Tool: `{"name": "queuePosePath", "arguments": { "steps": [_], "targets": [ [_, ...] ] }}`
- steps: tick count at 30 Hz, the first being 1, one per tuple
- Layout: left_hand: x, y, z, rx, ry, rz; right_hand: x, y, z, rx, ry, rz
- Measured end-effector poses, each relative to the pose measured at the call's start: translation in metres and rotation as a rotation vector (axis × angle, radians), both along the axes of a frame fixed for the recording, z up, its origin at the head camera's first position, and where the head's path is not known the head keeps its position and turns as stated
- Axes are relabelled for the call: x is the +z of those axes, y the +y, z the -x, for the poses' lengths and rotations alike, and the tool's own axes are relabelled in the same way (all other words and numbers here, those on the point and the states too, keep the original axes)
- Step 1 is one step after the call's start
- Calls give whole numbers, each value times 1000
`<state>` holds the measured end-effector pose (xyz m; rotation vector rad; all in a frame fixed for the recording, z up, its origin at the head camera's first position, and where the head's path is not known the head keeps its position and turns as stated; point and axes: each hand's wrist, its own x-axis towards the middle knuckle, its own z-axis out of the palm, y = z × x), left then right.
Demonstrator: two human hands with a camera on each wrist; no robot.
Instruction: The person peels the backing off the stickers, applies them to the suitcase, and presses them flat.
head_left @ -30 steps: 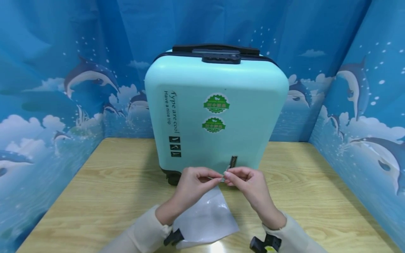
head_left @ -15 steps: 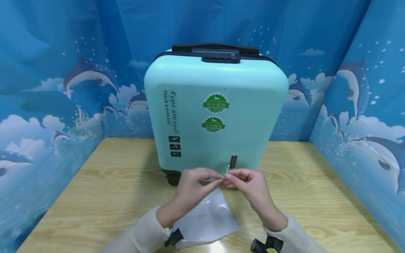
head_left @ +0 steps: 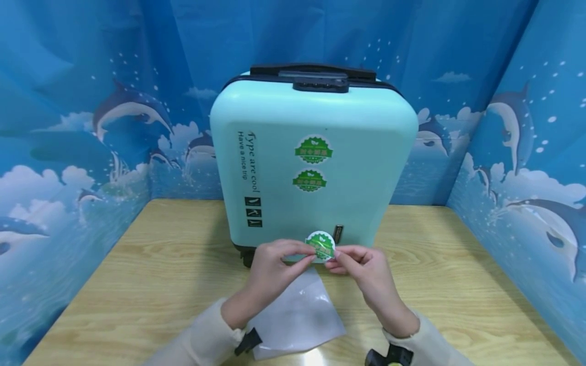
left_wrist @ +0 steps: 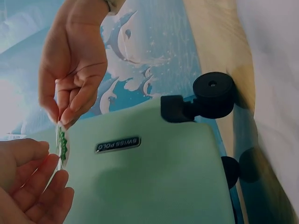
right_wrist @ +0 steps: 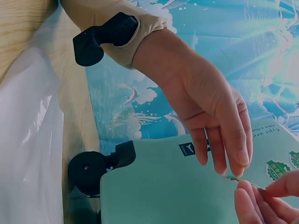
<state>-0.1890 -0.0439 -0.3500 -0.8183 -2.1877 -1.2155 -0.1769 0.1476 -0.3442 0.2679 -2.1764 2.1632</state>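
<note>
Between both hands, in front of the suitcase's lower part, is a round green and white sticker. My left hand pinches its left edge between thumb and index finger. On the opposite edge, the thumb and fingers of my right hand pinch it too. Seen edge-on in the left wrist view, the sticker stands apart from the suitcase. The mint-green suitcase is upright on the table, with two similar green stickers on its front, an upper sticker and a lower sticker.
A whitish glossy sheet lies on the wooden table below my hands. The suitcase has a black top handle, a small nameplate and black wheels. Blue dolphin-print curtains enclose the back and sides.
The sticker was nearly edge-on and mostly hidden by my fingers; now its printed face shows flat. My hands have moved slightly apart, the left one a little to the left.
</note>
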Motion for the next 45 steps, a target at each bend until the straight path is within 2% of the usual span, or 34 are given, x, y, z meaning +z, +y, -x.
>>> {"name": "queuePosePath", "arguments": {
  "steps": [4,7,12,18,22,27,31,34,45],
  "targets": [
    [2,-5,3,18,-1,-52,1,0,2,-40,19,-16],
    [4,-7,8,49,-44,-102,1,0,4,-48,26,-13],
    [7,-9,13,67,-198,-184,1,0,7,-42,40,-14],
    [13,-10,16,12,-411,-248,1,1,10,-8,104,-53],
    [15,-11,18,-29,-467,-301,0,1,14,16,162,-71],
    [17,-12,20,-38,-467,-343,3,-1,17,17,216,-99],
    [19,-13,21,-25,-445,-373,6,-4,22,-29,270,-139],
    [20,-13,21,-6,-401,-380,9,-9,25,-73,295,-154],
    [25,-14,25,83,-202,-362,18,-25,35,-191,316,-50]
  ]
}}
